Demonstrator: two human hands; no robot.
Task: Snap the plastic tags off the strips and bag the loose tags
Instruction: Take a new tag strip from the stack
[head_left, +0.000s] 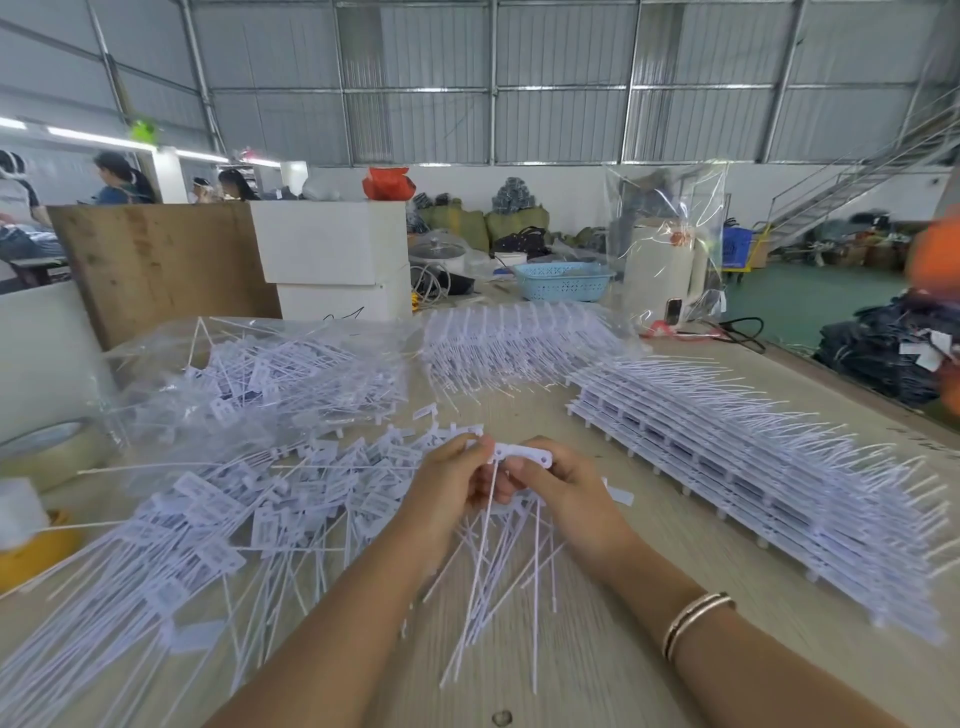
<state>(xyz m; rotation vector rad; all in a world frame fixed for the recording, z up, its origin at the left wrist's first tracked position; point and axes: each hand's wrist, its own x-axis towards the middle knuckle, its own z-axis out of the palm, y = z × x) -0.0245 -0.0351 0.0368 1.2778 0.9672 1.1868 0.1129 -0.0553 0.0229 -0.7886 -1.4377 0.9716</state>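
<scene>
Over the middle of the wooden table (597, 649), my right hand (561, 480) grips a white plastic strip (524, 453) whose thin tails hang down toward me. My left hand (447, 478) pinches a tag at the strip's left end. A spread of loose white tags (249, 514) with long tails lies to the left of my hands. Stacked uncut strips (753, 467) run along the right side. A clear plastic bag with tags inside (270, 374) lies at the far left of the table.
More strips under clear plastic (519, 338) lie at the back. A tape roll (47, 447) and a yellow object (36, 551) sit at the left edge. White boxes (332, 249), a blue basket (563, 280) and a wooden board (156, 265) stand behind. People work at far left.
</scene>
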